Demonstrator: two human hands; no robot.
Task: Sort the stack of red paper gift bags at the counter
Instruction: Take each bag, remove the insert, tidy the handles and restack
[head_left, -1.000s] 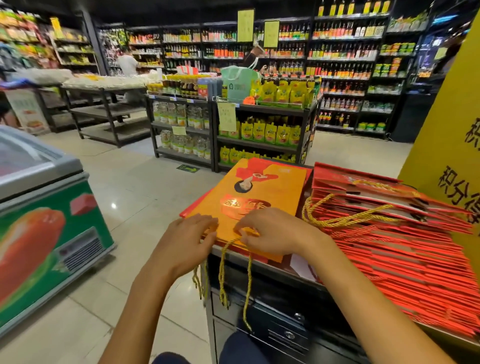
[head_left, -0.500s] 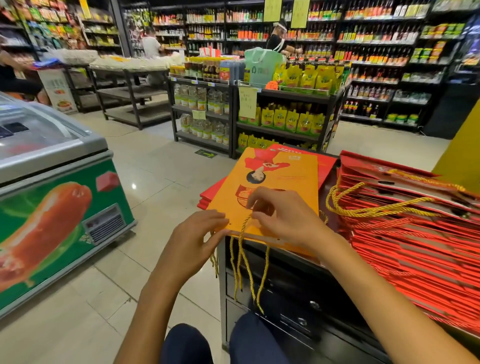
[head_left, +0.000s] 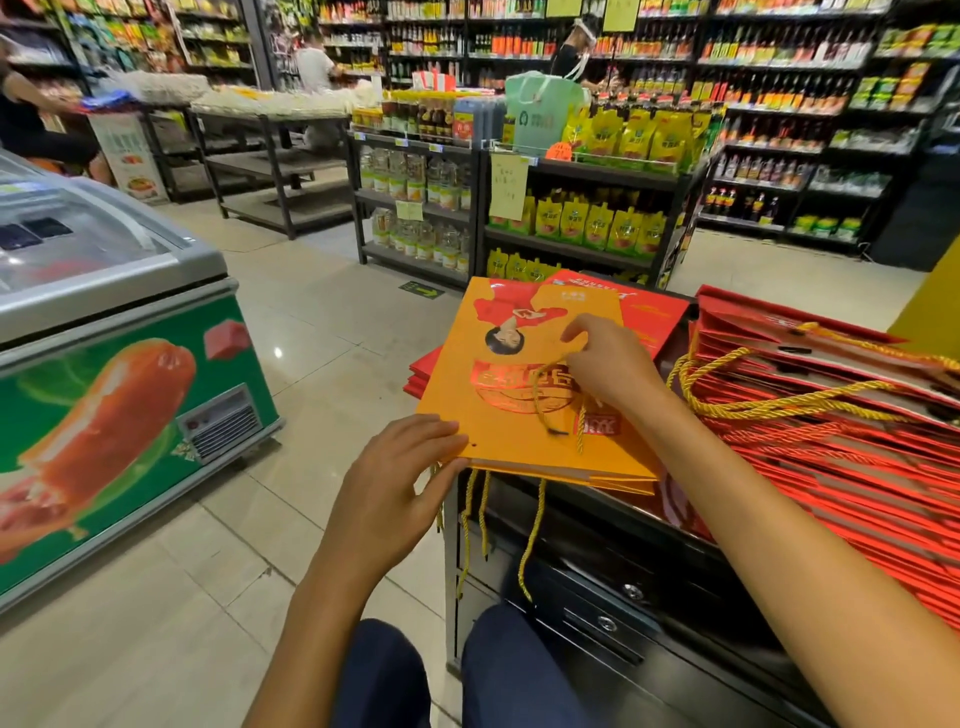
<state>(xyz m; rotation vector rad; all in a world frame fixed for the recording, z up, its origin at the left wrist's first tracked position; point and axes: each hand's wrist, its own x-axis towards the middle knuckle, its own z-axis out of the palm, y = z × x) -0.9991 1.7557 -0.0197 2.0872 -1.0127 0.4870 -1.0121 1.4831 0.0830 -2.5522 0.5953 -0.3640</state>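
An orange gift bag (head_left: 498, 415) lies flat on top of a small pile of red bags (head_left: 644, 312) at the counter's left end. My left hand (head_left: 400, 467) grips the orange bag's near left corner. My right hand (head_left: 608, 358) rests on the bag's face and pinches its gold cord handle (head_left: 540, 395), folded up onto the bag. More gold cords (head_left: 530, 540) hang over the counter's front. To the right, a big fanned stack of red paper gift bags (head_left: 841, 467) with gold handles covers the counter.
The black counter (head_left: 613, 613) has drawers below, and my knees sit against it. A chest freezer (head_left: 104, 364) stands at the left across a tiled aisle. Product shelves (head_left: 571, 208) stand behind, with people farther back. A yellow board (head_left: 930, 306) rises at the right.
My right hand has slid away from the bag's near edge toward its middle, drawing a gold cord up onto the face. The view has tilted down and my left hand stays at the corner.
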